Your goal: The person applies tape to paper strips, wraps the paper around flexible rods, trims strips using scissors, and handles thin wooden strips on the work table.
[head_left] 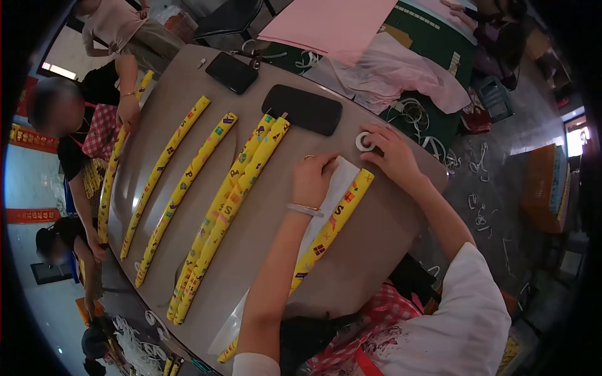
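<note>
Right in front of me lies a yellow patterned roll of wrapping paper [338, 219], with its white underside [316, 229] showing along one side. My left hand [311, 178] is closed at the top corner of that white flap, fingertips pinched on the paper. A small white roll of tape [363, 141] sits between the thumb and fingers of my right hand [394, 153], just beyond the roll's upper end. My left forearm hides part of the paper's lower length.
Several more yellow rolls [188, 174] lie to the left. A black phone [232, 73] and a dark oblong case [302, 109] rest at the far side. A co-worker's hand [128, 113] is on a roll at the left edge. Pink sheets [326, 28] cover a green table beyond.
</note>
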### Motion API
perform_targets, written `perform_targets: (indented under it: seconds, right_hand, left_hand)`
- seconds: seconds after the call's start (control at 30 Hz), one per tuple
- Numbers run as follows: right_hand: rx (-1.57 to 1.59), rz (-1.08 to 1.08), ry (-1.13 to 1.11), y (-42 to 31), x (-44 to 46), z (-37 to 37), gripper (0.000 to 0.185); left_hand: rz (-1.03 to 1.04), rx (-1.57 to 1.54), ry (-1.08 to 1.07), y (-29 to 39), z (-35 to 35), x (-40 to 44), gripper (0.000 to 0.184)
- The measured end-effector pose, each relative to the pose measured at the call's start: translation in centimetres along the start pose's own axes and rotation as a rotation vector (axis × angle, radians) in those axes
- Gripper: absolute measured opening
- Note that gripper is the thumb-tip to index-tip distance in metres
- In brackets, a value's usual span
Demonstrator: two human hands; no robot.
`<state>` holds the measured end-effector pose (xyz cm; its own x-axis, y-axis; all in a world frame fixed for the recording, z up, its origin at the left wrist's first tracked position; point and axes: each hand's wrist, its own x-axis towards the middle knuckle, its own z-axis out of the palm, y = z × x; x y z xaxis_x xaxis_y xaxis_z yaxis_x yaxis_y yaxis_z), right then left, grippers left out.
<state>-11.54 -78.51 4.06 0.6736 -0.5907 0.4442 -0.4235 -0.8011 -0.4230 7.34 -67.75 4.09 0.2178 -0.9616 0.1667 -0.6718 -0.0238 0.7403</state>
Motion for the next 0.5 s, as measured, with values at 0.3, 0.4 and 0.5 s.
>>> perform_targets:
  seconds: [0.3,0.4,0.5]
  right_hand:
    - [0.169,0.019,-0.229,-2.7,2.7,-0.9,0.023]
    - [0.148,-0.1,-0.304,-3.6,4.6,-0.6,0.021]
    - [0.116,-0.114,-0.46,-3.4,5.8,0.5,0.02]
  left_hand:
    - [0.015,0.062,0.151,1.3,-2.0,-2.4,0.039]
    - [0.042,0.173,0.296,2.4,-5.9,-7.1,0.035]
    - [-0.079,0.239,0.397,3.6,-10.6,-13.4,0.029]
